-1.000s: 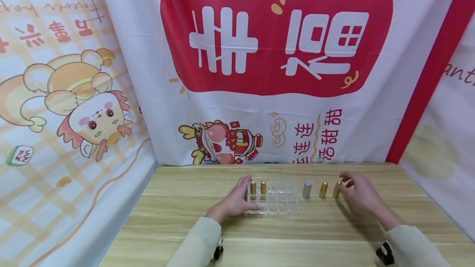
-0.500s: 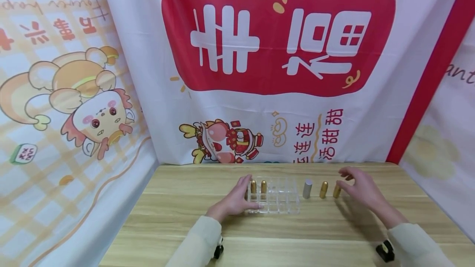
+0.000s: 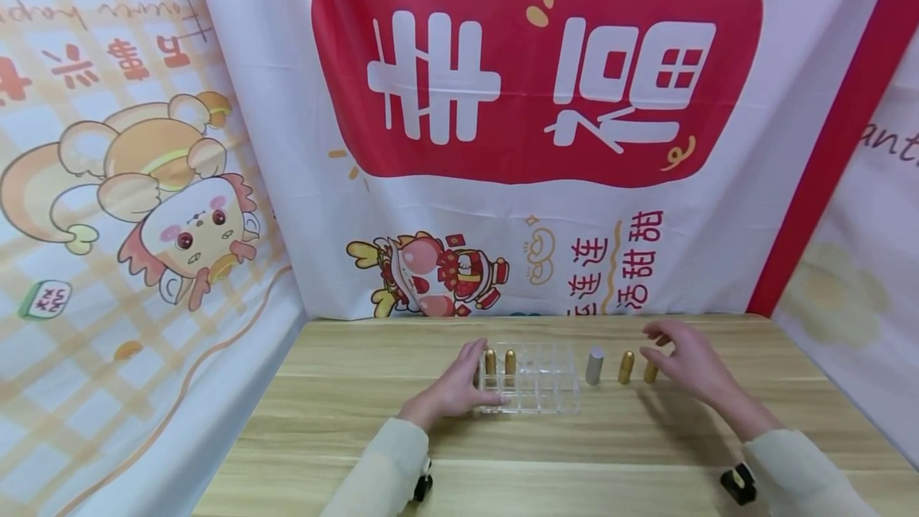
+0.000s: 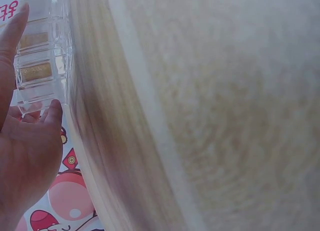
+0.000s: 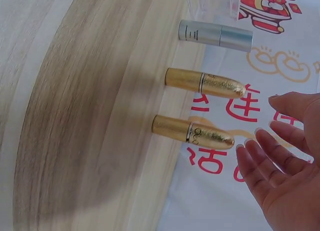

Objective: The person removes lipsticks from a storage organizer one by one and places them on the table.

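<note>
The right gold tube [image 3: 650,372] stood on the surface [image 3: 531,461], at the right end of a spaced row with the middle gold tube [image 3: 626,367] and, to the left, the silver tube [image 3: 594,366]. The right hand [image 3: 692,361] was positioned beside its top, fingers bent and spread, with nothing pinched; contact between a fingertip and the tip could not be confirmed from this angle. The left hand [image 3: 455,389] gripped the left end of the clear rack [image 3: 538,377], thumb at the near side and fingers at the far side. Two racked gold tubes [image 3: 510,361] occupied compartments in the rack's left part. Main risk, as judged: toppling of the right gold tube, caused by a sideways fingertip brush against its tall, narrow body. Secondary risk: a knock to the middle gold tube, caused by the thumb swinging left, since the spacing was small. Orientation: the right gold tube's long axis was vertical, rounded tip upward and flat base downward. The middle gold tube matched this alignment; the silver tube was likewise upright, but flat-topped.
</note>
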Demonstrator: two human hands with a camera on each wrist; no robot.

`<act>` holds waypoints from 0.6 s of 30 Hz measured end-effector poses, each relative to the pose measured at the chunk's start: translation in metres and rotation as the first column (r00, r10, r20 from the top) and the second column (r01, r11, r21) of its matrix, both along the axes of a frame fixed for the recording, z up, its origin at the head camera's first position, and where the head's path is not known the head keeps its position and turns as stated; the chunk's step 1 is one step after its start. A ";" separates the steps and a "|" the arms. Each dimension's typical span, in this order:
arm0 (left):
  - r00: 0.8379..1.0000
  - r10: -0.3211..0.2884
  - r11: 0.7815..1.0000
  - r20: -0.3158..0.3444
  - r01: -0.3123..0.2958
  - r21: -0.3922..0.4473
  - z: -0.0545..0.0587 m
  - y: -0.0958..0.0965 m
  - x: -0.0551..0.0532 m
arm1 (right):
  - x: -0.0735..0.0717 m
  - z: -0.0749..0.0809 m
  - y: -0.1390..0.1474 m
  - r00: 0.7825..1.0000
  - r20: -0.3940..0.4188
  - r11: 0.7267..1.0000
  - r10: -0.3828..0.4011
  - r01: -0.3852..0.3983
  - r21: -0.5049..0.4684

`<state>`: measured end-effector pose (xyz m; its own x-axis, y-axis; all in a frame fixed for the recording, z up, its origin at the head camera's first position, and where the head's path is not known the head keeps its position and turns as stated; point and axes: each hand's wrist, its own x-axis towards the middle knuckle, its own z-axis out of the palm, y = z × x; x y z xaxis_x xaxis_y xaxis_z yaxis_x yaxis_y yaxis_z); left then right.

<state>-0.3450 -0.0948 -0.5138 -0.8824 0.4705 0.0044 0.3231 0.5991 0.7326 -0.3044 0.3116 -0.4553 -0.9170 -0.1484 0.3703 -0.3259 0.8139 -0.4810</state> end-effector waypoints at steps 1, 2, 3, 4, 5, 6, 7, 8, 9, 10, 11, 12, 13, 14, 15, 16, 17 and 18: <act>1.000 0.001 1.000 0.002 -0.001 0.003 0.000 0.000 0.000 | 0.000 0.001 -0.001 1.000 -0.009 1.000 0.008 -0.008 -0.002; 1.000 0.003 1.000 0.003 -0.003 0.005 0.000 0.000 0.000 | 0.000 0.001 -0.003 1.000 -0.014 1.000 0.012 -0.012 -0.001; 1.000 0.003 1.000 0.003 -0.003 0.007 0.000 0.000 -0.001 | -0.001 0.002 -0.004 1.000 -0.016 1.000 0.016 -0.016 -0.002; 1.000 0.004 1.000 0.005 -0.004 0.008 0.000 0.000 -0.001 | -0.001 0.002 -0.005 1.000 -0.016 1.000 0.021 -0.021 -0.005; 1.000 0.005 1.000 0.007 -0.005 0.009 0.000 0.000 -0.001 | -0.001 0.002 -0.007 1.000 -0.016 1.000 0.024 -0.024 -0.006; 1.000 0.005 1.000 0.007 -0.005 0.009 -0.001 0.000 -0.001 | -0.001 0.003 -0.008 0.999 -0.018 1.000 0.028 -0.028 -0.008; 1.000 0.004 1.000 0.007 -0.005 0.010 -0.001 0.000 -0.001 | -0.001 0.003 -0.010 0.999 -0.015 0.999 0.030 -0.030 -0.010; 1.000 0.004 1.000 0.006 -0.004 0.008 -0.001 0.000 -0.001 | 0.000 0.004 -0.011 0.999 -0.011 0.999 0.030 -0.030 -0.011; 1.000 0.004 1.000 0.006 -0.004 0.007 -0.002 0.000 -0.001 | 0.000 0.004 -0.013 0.999 -0.009 0.999 0.033 -0.033 -0.015; 1.000 0.004 1.000 0.006 -0.004 0.006 -0.002 0.000 -0.001 | 0.000 0.005 -0.014 0.999 -0.010 0.999 0.035 -0.035 -0.018; 1.000 0.003 1.000 0.006 -0.003 0.006 -0.002 0.000 -0.002 | 0.001 0.005 -0.015 0.999 -0.012 0.999 0.037 -0.037 -0.018; 1.000 0.002 1.000 0.004 -0.002 0.007 -0.002 0.000 -0.001 | 0.001 0.005 -0.017 0.999 -0.012 0.999 0.038 -0.039 -0.021; 1.000 0.003 1.000 0.004 -0.003 0.006 -0.002 0.000 -0.001 | 0.000 0.005 -0.018 0.999 -0.010 0.999 0.039 -0.040 -0.024; 1.000 0.003 1.000 0.003 -0.003 0.005 -0.002 0.000 -0.001 | 0.000 0.005 -0.019 0.999 -0.010 0.999 0.041 -0.041 -0.026; 1.000 0.002 1.000 0.002 -0.002 0.005 -0.002 0.000 -0.001 | 0.000 0.005 -0.020 0.999 -0.010 0.999 0.046 -0.047 -0.028; 1.000 0.002 1.000 0.000 -0.002 0.004 -0.002 0.000 -0.001 | 0.000 0.005 -0.021 0.999 -0.008 0.998 0.049 -0.049 -0.031; 1.000 0.002 1.000 -0.003 -0.002 0.007 -0.002 0.000 -0.001 | -0.001 0.005 -0.022 0.999 -0.008 0.998 0.052 -0.052 -0.032; 1.000 0.002 1.000 -0.004 -0.002 0.007 -0.002 0.000 -0.001 | -0.001 0.005 -0.023 0.998 -0.007 0.998 0.055 -0.055 -0.034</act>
<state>-0.3461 -0.0951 -0.5161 -0.8831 0.4690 0.0110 0.3250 0.5947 0.7353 -0.3053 0.2882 -0.4503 -0.9054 -0.1860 0.3816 -0.3729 0.7780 -0.5057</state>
